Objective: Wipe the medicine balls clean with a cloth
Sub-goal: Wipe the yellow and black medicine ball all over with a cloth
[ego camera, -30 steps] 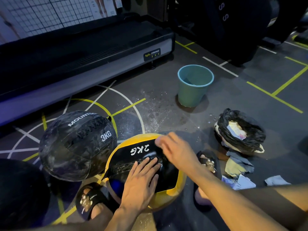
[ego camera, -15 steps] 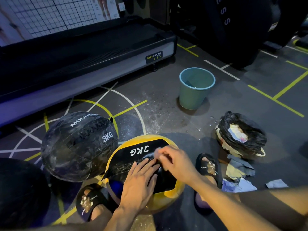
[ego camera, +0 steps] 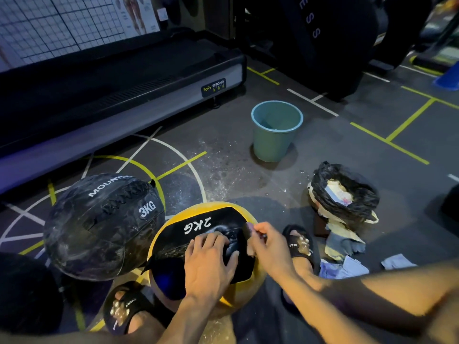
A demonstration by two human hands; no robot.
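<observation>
The head view, the only one, looked down on a dark gym floor marked with yellow and white lines. The yellow-and-black 2KG ball sat on that floor between the person's two sandalled feet, directly under both hands. The left hand lay flat on the ball's black panel, fingers straight and spread, pressing down as if to steady it. The right hand sat at the ball's upper right edge with its fingers curled, pinching something small and pale at the panel's rim; whether this was a cloth or only a scrap could not be told, since the hand was blurred.

The relation that mattered most was that the ball lay right beneath and just ahead of both hands, already in contact with each, so no reach was needed. A round ball has no long axis; its label faced away from the person. In my judgement the right hand was the working one, set to sweep across the panel while the left held the ball from rolling.

The black 3KG ball stood touching the yellow one on its left, nearer the left hand. A teal bucket stood well apart ahead, and a black bag with crumpled papers lay to the right.
</observation>
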